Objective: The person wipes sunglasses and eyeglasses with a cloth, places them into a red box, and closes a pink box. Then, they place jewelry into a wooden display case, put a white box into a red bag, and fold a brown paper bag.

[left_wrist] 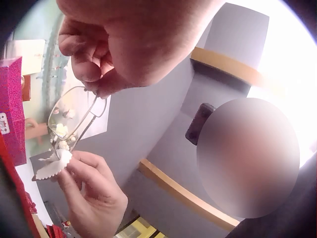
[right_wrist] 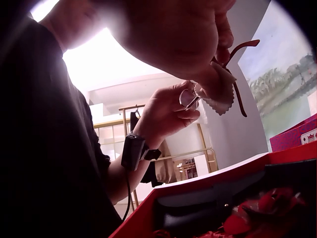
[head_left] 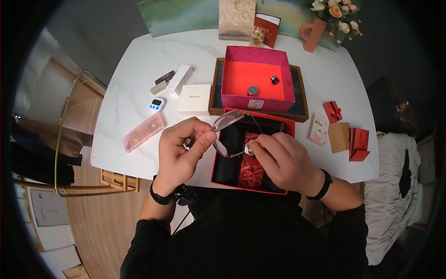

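A pair of thin-framed glasses (head_left: pixel 228 120) is held up between both hands, above an open red box (head_left: pixel 291 135). My left hand (head_left: pixel 179 151) pinches one end of the frame between thumb and fingers. In my right hand (head_left: pixel 287 162) is a small white cloth with a scalloped edge (left_wrist: pixel 55 165), pinched around the frame by the other lens. The glasses' temples (right_wrist: pixel 241 97) stick out beyond the right hand in the right wrist view. Inside the red box lie red shredded paper (head_left: pixel 251 173) and dark compartments.
Behind the red box, a pink patterned box (head_left: pixel 258 103) holds a round tin (head_left: pixel 252 90) and a small dark blue item (head_left: pixel 274 80). To the left are a white box (head_left: pixel 195 99), a timer (head_left: pixel 157 104) and a pink case (head_left: pixel 144 132). Red gift boxes (head_left: pixel 359 144) sit at right.
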Available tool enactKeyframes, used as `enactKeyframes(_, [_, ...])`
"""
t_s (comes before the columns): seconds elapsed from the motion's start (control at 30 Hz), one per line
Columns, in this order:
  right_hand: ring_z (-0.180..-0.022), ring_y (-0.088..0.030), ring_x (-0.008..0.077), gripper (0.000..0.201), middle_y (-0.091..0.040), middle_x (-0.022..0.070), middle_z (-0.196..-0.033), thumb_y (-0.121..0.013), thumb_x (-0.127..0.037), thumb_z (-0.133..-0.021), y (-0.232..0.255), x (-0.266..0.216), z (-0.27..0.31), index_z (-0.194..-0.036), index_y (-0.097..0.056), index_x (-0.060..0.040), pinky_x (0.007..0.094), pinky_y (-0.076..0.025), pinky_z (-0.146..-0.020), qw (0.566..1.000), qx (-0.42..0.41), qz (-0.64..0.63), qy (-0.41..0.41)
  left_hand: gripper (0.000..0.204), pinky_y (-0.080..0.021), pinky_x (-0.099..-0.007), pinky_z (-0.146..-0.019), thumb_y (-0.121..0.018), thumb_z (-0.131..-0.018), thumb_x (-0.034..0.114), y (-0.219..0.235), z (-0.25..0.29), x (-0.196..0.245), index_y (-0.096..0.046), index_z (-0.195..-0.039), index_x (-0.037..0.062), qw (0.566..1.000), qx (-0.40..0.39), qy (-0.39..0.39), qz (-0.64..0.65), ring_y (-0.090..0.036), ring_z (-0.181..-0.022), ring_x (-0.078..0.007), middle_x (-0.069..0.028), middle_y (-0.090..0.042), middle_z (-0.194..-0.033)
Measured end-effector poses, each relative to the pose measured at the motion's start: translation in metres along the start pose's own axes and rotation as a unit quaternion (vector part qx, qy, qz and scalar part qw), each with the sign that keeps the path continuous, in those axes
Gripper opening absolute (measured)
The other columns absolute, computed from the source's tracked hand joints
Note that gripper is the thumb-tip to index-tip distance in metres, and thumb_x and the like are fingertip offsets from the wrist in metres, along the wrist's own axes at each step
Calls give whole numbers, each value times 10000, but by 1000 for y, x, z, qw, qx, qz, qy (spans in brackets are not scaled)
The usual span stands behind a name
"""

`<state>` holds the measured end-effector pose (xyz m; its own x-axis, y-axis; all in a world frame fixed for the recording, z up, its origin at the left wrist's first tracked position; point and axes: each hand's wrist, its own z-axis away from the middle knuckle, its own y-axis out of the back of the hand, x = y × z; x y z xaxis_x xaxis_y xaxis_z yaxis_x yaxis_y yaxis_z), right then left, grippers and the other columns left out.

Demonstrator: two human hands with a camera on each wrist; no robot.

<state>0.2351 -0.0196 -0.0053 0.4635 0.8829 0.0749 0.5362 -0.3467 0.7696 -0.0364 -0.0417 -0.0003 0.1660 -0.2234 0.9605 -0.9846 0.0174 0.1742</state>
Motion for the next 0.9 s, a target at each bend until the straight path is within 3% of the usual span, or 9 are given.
enactKeyframes(0.1, [-882,-633,222,178,-665,116,-1016,-769,-44,-901,0,2,0,-1031,-748,77,314,-542,-699,999,13,27,11,142,-401,-233,-612,-780,-1023,106,0,-1,4,-736,-949,-6,1000,-2,-6,-10,-516,-652,-45,31,-632,-724])
enactKeyframes(0.17, [-856,-639,238,299,-690,128,-1071,-787,-55,-828,-3,-3,1,-1099,-763,69,341,-549,-688,1000,4,-11,18,138,-418,-249,-620,-784,-1015,100,-5,-1,5,-738,-949,-13,1000,-9,14,16,-524,-659,-64,12,-644,-735])
enactKeyframes(0.37, [-830,-633,231,281,-678,117,-1045,-781,-44,-820,-15,-17,3,-1078,-759,66,339,-546,-694,1000,-13,-13,18,134,-443,-269,-630,-784,-1004,87,-14,-1,3,-735,-965,-32,998,-40,36,-39,-549,-668,-97,-36,-670,-757])
enactKeyframes(0.43, [-835,-616,230,236,-649,111,-1001,-767,-50,-852,-13,-10,8,-1054,-746,70,332,-539,-695,1000,-16,-22,12,122,-439,-259,-630,-791,-1006,83,-6,-1,-2,-747,-969,-25,998,-30,21,-43,-547,-680,-74,-14,-684,-770])
enactKeyframes(0.5, [-840,-600,229,197,-619,104,-956,-752,-57,-884,-9,-5,11,-1030,-733,74,324,-532,-697,999,-20,-33,9,114,-429,-237,-633,-801,-1010,91,-1,-3,-5,-766,-988,-15,997,-14,70,34,-539,-687,-42,16,-697,-784])
enactKeyframes(0.53, [-821,-611,241,221,-636,111,-978,-757,-33,-850,-7,-4,11,-1048,-743,65,336,-537,-689,998,-24,-57,-5,123,-415,-212,-633,-816,-1009,107,-2,-4,-8,-778,-1008,-9,993,-14,98,60,-536,-695,-14,41,-702,-793])
enactKeyframes(0.67, [-796,-620,263,244,-649,116,-998,-775,-3,-796,-8,-7,11,-1034,-743,42,354,-539,-672,988,-27,-149,-29,123,-403,-203,-620,-810,-1011,105,-11,-13,-27,-780,-1014,-14,995,-1,85,52,-539,-693,-10,43,-699,-781])
enactKeyframes(0.8, [-789,-618,267,236,-646,106,-999,-802,12,-781,-4,-11,10,-1009,-739,20,363,-535,-669,978,-20,-204,-42,119,-374,-206,-576,-792,-1015,104,-9,-17,-33,-772,-1000,-13,989,-96,106,45,-530,-662,-19,30,-690,-791])
enactKeyframes(0.9, [-848,-614,260,187,-626,94,-980,-782,-20,-859,2,-13,9,-1034,-727,16,364,-542,-717,970,-36,-237,-50,113,-409,-213,-620,-784,-1021,97,-9,-18,-31,-768,-990,-11,976,-143,141,81,-556,-703,-24,40,-676,-804])
